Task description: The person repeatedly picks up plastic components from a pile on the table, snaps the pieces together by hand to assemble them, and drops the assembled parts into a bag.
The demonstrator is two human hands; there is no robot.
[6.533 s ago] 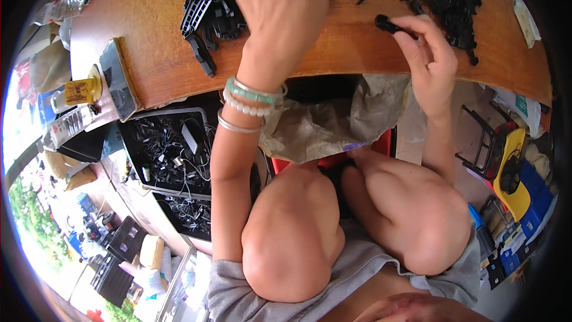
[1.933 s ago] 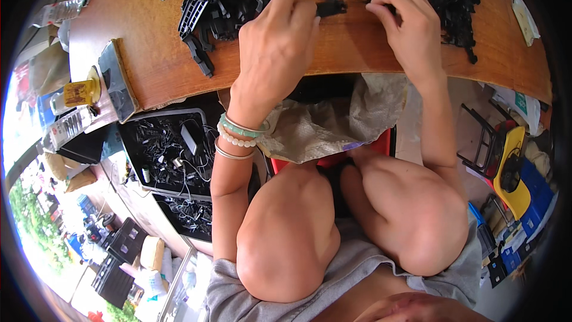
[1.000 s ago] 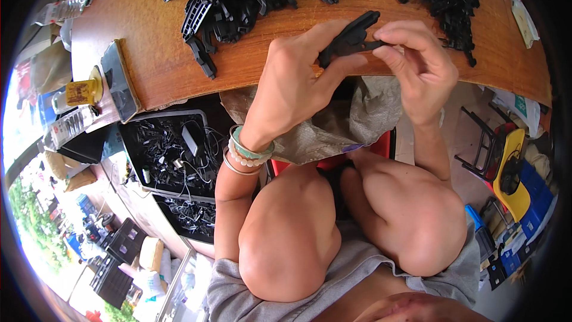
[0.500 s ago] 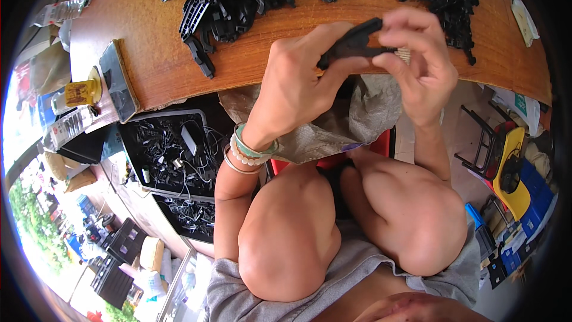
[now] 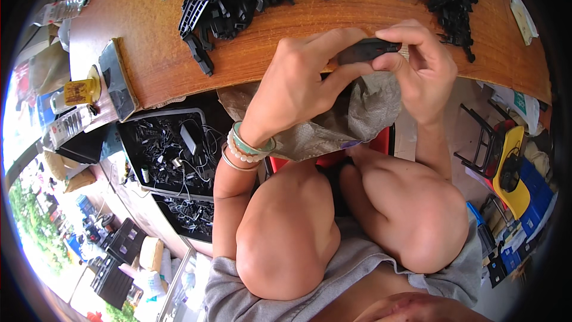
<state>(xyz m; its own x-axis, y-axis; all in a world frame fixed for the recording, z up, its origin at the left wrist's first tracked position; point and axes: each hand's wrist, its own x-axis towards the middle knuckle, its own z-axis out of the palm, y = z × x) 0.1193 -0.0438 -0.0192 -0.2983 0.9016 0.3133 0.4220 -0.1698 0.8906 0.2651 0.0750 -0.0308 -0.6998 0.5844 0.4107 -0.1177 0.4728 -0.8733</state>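
Note:
Between my two hands, just over the front edge of the wooden table [image 5: 149, 24], is a slim black plastic part [image 5: 359, 51]. My left hand [image 5: 298, 80] grips its left end between thumb and fingers. Thumb and index finger of my right hand [image 5: 428, 71] pinch the right end. Part of its outline is hidden by my fingers. Beyond my left hand lies a heap of black plastic pieces [image 5: 238, 6], some long and ribbed. A second heap of smaller black plastic parts [image 5: 438, 0] sits farther right. Below my hands hangs a woven sack [image 5: 375, 104].
At lower left, a black bin [image 5: 167, 143] holds small dark parts, cables and a white adapter-like block. A dark flat slab [image 5: 116, 80] and a yellow-labelled container [image 5: 82, 91] rest at the table's left end. A yellow chair [image 5: 513, 173] stands on the right.
The black part looked forked, with a gap between two arms; now it appears as one narrow piece. My right fingers have moved slightly down and closed on its end.

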